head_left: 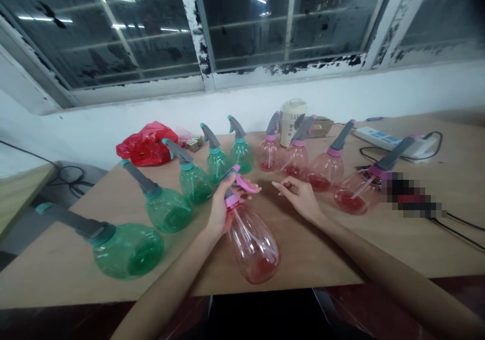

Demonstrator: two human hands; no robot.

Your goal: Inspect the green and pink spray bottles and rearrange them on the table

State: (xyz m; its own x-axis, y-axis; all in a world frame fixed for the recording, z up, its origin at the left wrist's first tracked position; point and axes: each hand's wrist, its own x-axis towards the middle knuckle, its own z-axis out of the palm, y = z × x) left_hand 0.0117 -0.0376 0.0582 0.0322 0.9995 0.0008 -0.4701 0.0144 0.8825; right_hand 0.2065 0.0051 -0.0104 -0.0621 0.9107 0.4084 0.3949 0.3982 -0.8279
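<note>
A clear pink spray bottle (pixel 253 244) stands tilted near the front of the table, a pink liquid at its bottom. My left hand (pixel 223 203) is closed round its grey and pink spray head, fingers near the pink trigger. My right hand (pixel 303 198) hovers to the right of this bottle, apart from it. Its thumb and fingers are drawn together, and nothing shows in them. Several green spray bottles (pixel 129 251) form a slanting row on the left. On the right, several more pink spray bottles (pixel 326 171) run in a matching row.
A crumpled red plastic bag (pixel 146 143) lies at the back left. Behind the pink row stands a paper cup (pixel 292 123) with a lid. A white power strip (pixel 396 143) and dark cables (pixel 460 231) occupy the right side. The table (pixel 322 259) meets a windowed wall.
</note>
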